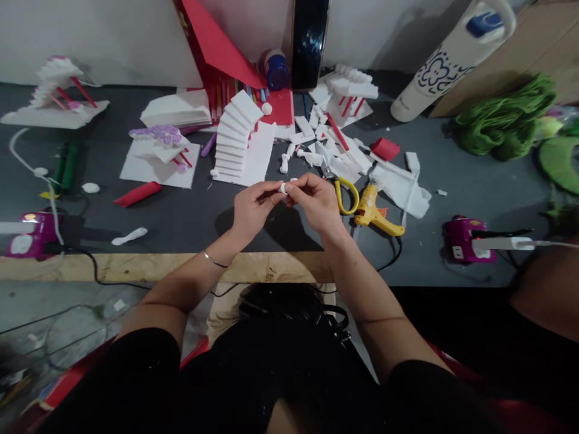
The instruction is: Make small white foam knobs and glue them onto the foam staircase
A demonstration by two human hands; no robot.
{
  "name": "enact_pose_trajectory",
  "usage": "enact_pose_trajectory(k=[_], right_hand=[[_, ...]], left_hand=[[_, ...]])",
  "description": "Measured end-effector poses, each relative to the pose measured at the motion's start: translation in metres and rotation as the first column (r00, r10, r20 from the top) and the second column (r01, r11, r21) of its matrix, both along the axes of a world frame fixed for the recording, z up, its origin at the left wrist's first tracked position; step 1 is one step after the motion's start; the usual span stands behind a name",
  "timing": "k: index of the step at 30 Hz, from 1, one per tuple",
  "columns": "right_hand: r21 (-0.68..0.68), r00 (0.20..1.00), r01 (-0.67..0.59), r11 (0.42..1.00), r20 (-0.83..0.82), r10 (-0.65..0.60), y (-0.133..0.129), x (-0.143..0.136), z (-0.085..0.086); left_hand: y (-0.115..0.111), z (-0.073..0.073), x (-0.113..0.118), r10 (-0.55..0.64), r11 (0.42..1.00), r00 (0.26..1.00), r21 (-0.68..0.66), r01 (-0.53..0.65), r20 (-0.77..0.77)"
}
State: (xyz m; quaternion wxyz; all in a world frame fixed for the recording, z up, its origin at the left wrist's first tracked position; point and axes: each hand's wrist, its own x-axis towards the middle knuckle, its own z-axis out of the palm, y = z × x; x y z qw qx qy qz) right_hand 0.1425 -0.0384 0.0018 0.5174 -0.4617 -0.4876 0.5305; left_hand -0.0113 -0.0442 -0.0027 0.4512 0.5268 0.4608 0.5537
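Note:
Between my two hands, over the front of the dark table, is a small white lump [283, 188] that looks like soft modelling clay. My left hand [251, 210] pinches it from the left with thumb and fingertips. From the other side my right hand [318, 202] closes its thumb and fingers on the same lump, hiding part of it. Just beyond lies a curved white model staircase [234, 144] on a white base. Scissors with yellow handles [347, 196] and a yellow glue gun [373, 212] rest right of my right hand.
White scraps [330, 150] litter the table behind my hands. Small white models on red sticks, such as one at the back right [353, 84], stand around. A tall white bottle [446, 66], green yarn [506, 117] and a purple power adapter [468, 239] are rightward. A person sits at the right edge.

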Motion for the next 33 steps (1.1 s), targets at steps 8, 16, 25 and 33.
enact_pose_trajectory(k=[8,16,25,33], right_hand=[[0.024,1.000,-0.026,0.999,-0.008,0.026,0.002,0.004,-0.001],[0.297,0.961,-0.196,0.935,0.250,0.122,0.003,0.021,0.009],[0.318,0.956,-0.156,0.935,0.288,0.061,0.004,0.019,0.004],[0.324,0.950,-0.145,0.935,0.309,0.041,0.003,0.017,0.003]], left_hand=[[0.007,-0.002,0.000,-0.082,0.989,0.985,-0.107,0.099,0.153],[0.014,0.005,-0.008,-0.215,0.915,0.910,-0.252,0.314,0.354],[0.009,0.010,-0.006,-0.265,0.915,0.908,-0.215,0.343,0.323],[0.009,0.003,-0.008,-0.155,0.985,0.984,-0.067,0.161,0.086]])
